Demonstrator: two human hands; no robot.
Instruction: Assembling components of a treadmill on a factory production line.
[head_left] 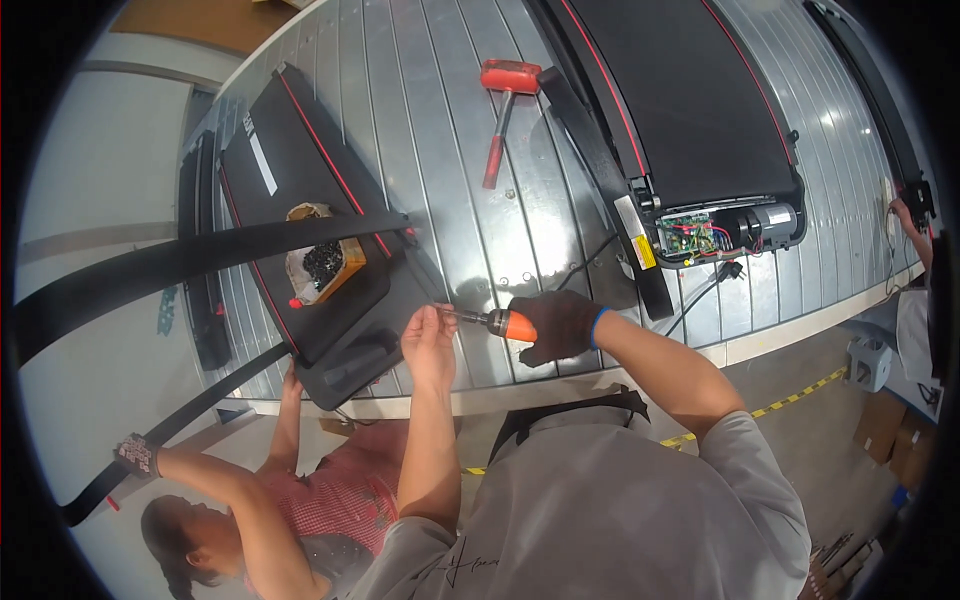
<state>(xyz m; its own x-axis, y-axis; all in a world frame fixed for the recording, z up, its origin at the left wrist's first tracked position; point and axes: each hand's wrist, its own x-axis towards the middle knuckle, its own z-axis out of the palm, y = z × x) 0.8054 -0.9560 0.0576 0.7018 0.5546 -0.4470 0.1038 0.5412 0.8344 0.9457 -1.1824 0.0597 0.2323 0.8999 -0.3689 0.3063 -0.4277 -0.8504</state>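
Note:
My right hand [562, 325], in a dark glove, grips an orange-and-black power screwdriver [514, 325] near the table's front edge. Its long bit [468, 316] points left. At the bit's tip the bare fingers of my left hand [430, 345] are pinched together; anything tiny between them is too small to make out. Left of my hands, a torn paper bag of small black screws [322, 265] rests on a flat black machine deck with red stripes [300, 170]. Long black bars [200, 260] slant across that side.
A red mallet [510, 78] lies on the slatted metal table [440, 110]. Right of it, a black treadmill-like deck [680, 90] has its circuit board [692, 238] and motor [772, 222] exposed. A co-worker [330, 490] at left holds a bar. Another person's hand [905, 218] shows far right.

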